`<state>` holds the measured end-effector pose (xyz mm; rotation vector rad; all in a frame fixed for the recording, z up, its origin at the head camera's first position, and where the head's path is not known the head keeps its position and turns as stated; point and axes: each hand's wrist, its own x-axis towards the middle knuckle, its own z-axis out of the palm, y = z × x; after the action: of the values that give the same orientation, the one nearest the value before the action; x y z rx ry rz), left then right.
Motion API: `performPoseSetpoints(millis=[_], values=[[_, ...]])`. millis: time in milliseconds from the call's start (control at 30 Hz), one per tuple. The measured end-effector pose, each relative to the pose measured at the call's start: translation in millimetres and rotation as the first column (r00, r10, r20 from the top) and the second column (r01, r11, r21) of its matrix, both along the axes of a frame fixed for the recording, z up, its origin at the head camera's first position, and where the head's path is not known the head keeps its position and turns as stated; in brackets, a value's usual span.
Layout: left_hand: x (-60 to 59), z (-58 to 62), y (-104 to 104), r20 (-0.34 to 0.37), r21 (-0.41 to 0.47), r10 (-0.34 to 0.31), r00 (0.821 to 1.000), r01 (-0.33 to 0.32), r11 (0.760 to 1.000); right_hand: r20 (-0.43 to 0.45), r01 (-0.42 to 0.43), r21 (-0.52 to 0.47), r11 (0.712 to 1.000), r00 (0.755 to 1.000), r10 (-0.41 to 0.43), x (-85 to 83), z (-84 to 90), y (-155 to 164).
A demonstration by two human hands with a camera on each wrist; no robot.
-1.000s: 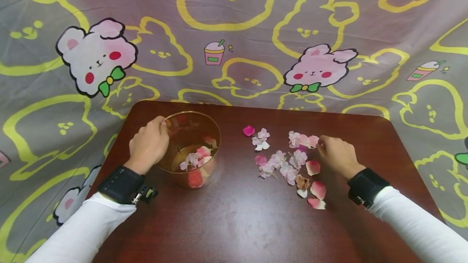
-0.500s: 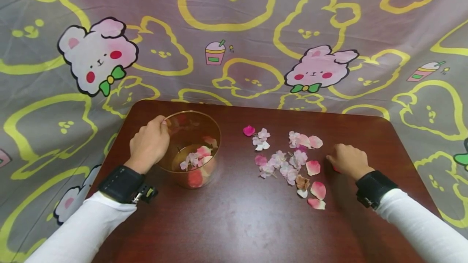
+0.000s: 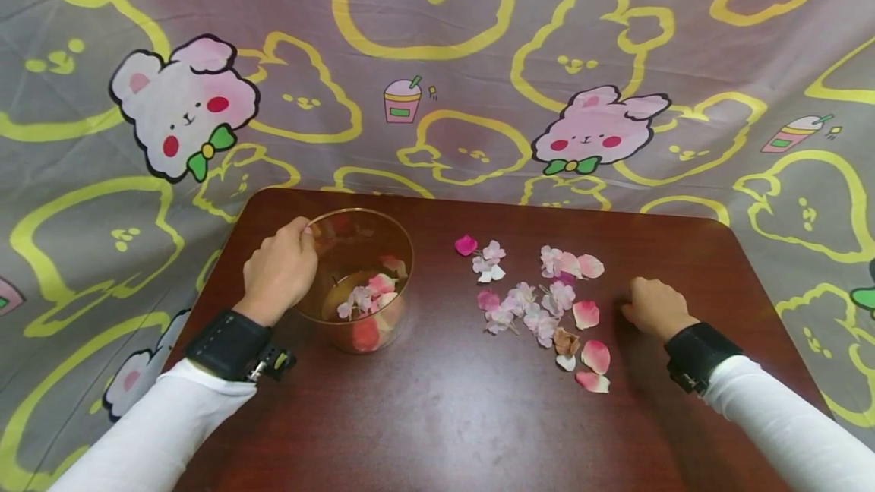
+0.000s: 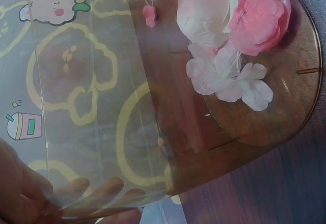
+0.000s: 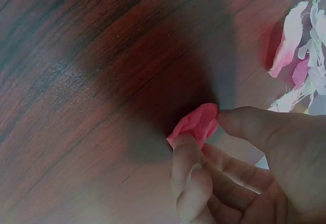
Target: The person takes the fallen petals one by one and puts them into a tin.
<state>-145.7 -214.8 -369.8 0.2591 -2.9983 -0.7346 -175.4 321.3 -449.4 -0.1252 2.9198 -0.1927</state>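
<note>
In the head view my left hand [image 3: 280, 268] grips the rim of a clear amber bowl [image 3: 328, 306], thumb over the edge. Its fingers [image 4: 102, 193] show through the wall in the left wrist view. Pink petals and pale blossoms [image 4: 224, 76] lie in the bowl. My right hand [image 3: 658, 308] is low over the table, right of the loose petals. In the right wrist view it pinches a reddish-pink petal [image 5: 197, 123] between thumb and finger, close to the tabletop; the head view hides that petal behind the hand.
On the dark wooden table [image 3: 437, 416], pale blossoms [image 3: 521, 298], a magenta petal [image 3: 466, 245], pink petals [image 3: 595, 356] and a brown dried piece [image 3: 566, 341] lie between the bowl and my right hand. A patterned cloth [image 3: 472, 89] hangs behind the table.
My right hand has moved right and slightly nearer, away from the pale pink petal at the upper right of the scattered petals. The left hand and bowl stay in place.
</note>
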Motion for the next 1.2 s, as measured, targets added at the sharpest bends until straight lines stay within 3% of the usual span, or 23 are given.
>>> performPoseSetpoints(millis=[467, 833, 1200], values=[[-0.3, -1.6, 0, 0.002, -0.003, 0.005, 1.0, -0.005, 1.0, 0.053, -0.012, -0.012, 1.0, 0.999, 0.013, -2.5, -3.4, -5], [-0.7, -1.3, 1, -0.006, -0.01, 0.003, 1.0, -0.003, 1.0, -0.015, -0.042, -0.042, 0.998, 0.999, 0.042, -3.5, -11.2, -1], [-0.2, 0.0, 1, -0.008, -0.015, 0.004, 1.0, -0.004, 1.0, -0.03, -0.038, -0.09, 0.995, 0.999, 0.035, -7.2, -4.2, 0]])
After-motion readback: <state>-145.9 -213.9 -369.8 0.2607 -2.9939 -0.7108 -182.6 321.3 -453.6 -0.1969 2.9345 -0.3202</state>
